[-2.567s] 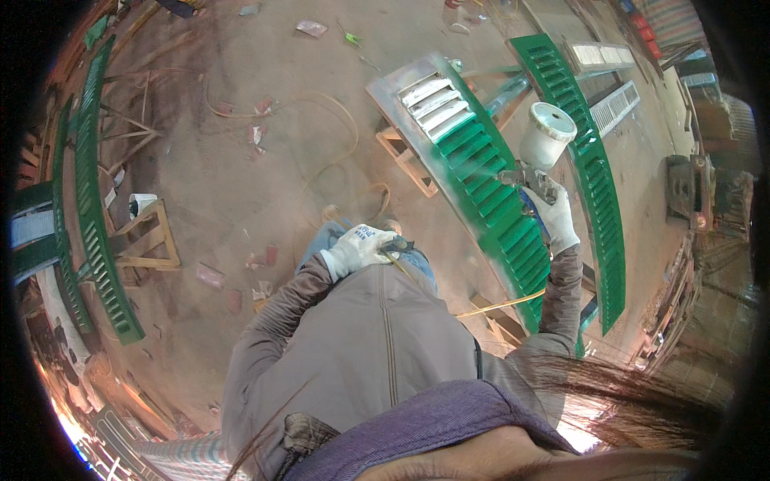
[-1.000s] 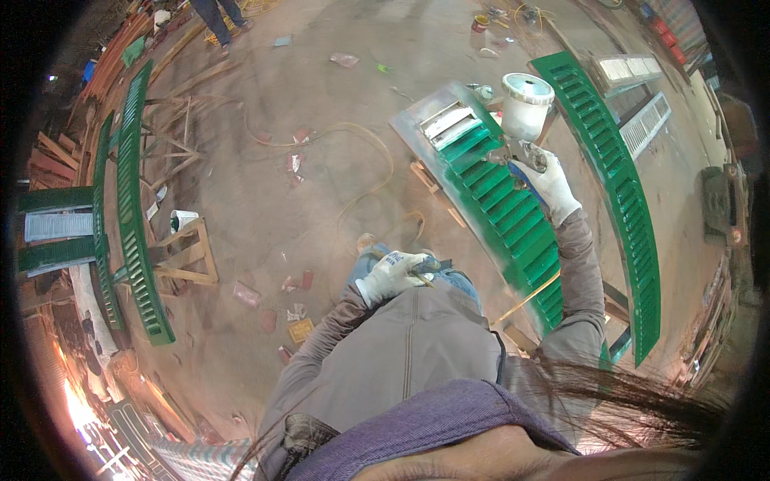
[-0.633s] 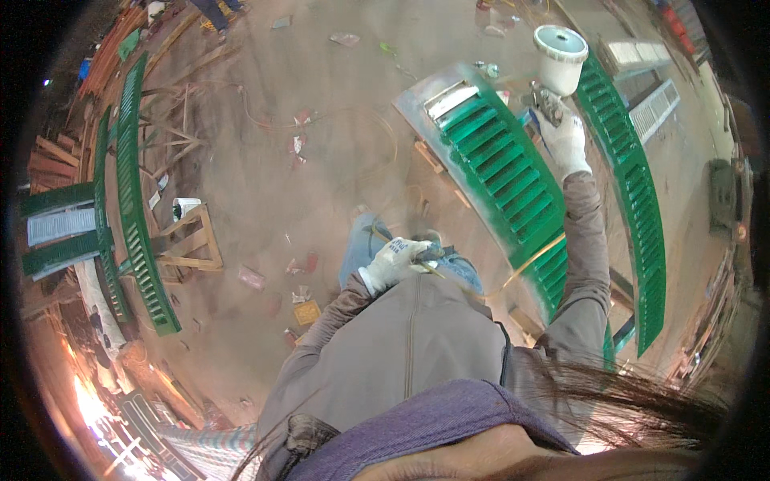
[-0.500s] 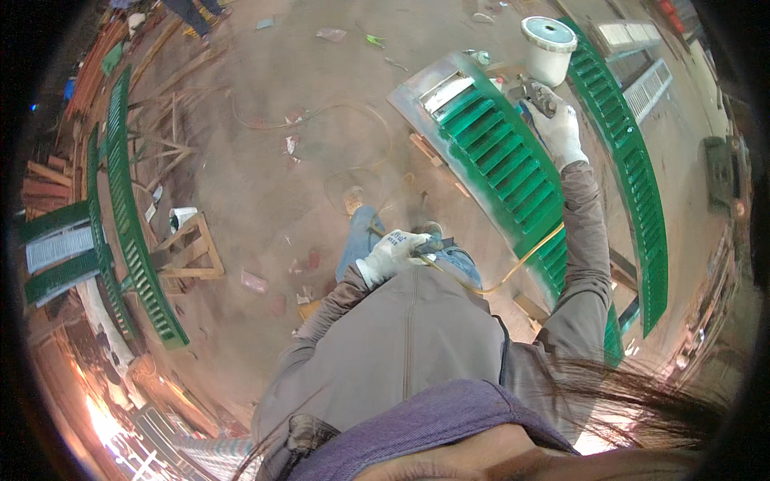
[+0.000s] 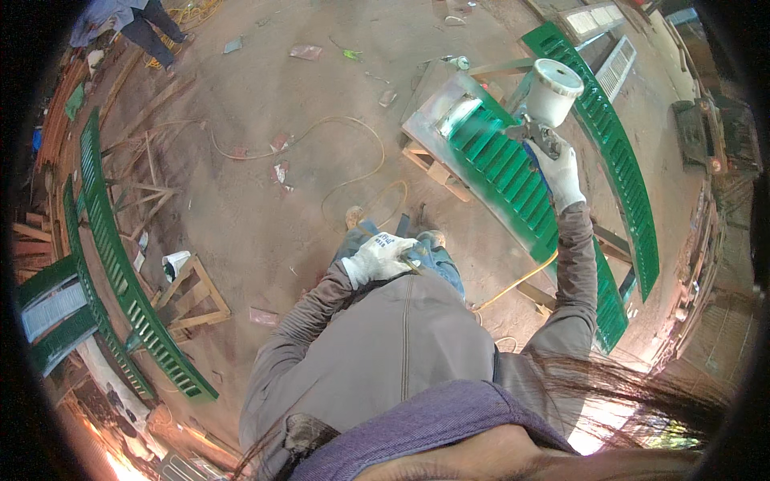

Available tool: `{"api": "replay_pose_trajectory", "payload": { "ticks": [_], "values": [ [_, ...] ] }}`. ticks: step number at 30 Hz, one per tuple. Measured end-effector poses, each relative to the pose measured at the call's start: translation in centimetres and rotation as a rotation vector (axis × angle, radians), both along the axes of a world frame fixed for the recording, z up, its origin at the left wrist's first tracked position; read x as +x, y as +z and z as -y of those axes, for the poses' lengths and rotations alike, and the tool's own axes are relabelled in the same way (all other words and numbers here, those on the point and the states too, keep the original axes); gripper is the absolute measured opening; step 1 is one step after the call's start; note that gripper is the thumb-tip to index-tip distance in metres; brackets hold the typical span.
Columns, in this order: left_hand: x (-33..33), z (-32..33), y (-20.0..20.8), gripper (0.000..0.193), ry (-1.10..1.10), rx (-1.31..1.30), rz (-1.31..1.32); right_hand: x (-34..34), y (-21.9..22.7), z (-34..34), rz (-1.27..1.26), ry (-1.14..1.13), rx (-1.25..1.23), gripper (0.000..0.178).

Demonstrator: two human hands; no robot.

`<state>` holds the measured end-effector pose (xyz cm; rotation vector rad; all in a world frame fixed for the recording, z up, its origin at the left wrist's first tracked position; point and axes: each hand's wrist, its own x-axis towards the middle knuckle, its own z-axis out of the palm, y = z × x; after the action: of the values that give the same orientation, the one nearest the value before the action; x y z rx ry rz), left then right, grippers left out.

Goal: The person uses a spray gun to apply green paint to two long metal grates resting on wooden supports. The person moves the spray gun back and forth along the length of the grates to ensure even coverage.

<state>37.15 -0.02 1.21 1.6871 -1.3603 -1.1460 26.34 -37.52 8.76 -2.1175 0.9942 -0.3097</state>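
Observation:
My right hand (image 5: 560, 170), in a white glove, is closed around a spray gun (image 5: 543, 140) with a white paint cup (image 5: 555, 90) on top. The gun points left over a green louvered shutter (image 5: 513, 172), whose far end has a whitish patch among the slats. Faint mist hangs between nozzle and slats. A yellow hose (image 5: 521, 280) runs down beside my right forearm and passes behind my body. At my waist, my gloved left hand (image 5: 381, 258) is curled closed around a section of hose, mostly hidden by its fingers.
Another green shutter (image 5: 613, 152) lies to the right. On the left, a long green shutter (image 5: 132, 280) leans by wooden frames (image 5: 196, 301). Hose (image 5: 353, 122) loops across the littered floor ahead. A person (image 5: 148, 28) stands at the far left.
My right hand has brought the spray gun slightly nearer me and farther over the shutter, its cup tilting more. My left hand stays at my waist. The view has shifted.

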Motion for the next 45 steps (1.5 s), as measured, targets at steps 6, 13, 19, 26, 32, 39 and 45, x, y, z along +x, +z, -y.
{"api": "replay_pose_trajectory", "payload": {
  "ticks": [6,13,19,26,32,39,45],
  "values": [
    [3.7,-1.6,1.5,0.026,0.011,0.067,0.102,2.2,-1.6,1.3,0.027,-0.056,-0.276,0.043],
    [6.6,-3.5,0.8,0.03,-0.11,0.132,0.042,4.8,0.4,-3.2,-0.08,0.016,-0.083,0.038],
    [7.7,-4.5,-0.6,0.031,-0.092,0.07,-0.003,3.1,2.1,-6.6,0.079,0.022,0.27,0.041],
    [7.3,-2.9,-0.1,0.034,-0.017,-0.063,0.051,2.5,-0.4,-3.6,0.192,-0.182,0.01,0.037],
    [5.8,-1.8,1.4,0.036,0.031,0.09,-0.105,-0.5,-4.2,-1.5,0.361,-0.213,-0.093,0.035],
    [3.7,1.2,2.7,0.038,-0.108,0.087,-0.07,-5.0,-0.9,-6.6,0.224,-0.06,0.355,0.045],
    [1.7,0.8,-0.4,0.037,-0.3,-0.198,0.188,-7.1,0.3,-10.7,0.472,-0.057,0.605,0.048]
  ]
}}
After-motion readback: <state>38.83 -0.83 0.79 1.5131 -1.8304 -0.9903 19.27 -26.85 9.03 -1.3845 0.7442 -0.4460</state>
